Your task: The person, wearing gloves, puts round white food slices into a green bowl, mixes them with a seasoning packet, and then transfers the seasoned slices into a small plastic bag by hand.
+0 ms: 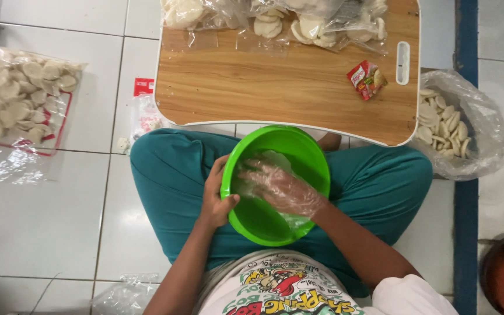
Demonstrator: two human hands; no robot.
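We see right hand (280, 188), in clear plastic glove, fingers spread flat, pressed down inside green bowl (275, 184) on lap. Left hand (216, 201) clamps bowl's near-left rim, thumb hooked inside. Bowl lies directly under right hand, so right is nearer to contents. Contents hard to make out (pale patch beyond fingertips, maybe cracker or glare). Beyond knees: wooden lap table (263, 87) with red sachet (366, 80); bags of pale round crackers cut off at top edge.

White tiled floor (36, 221), low wooden lap table (252, 87).
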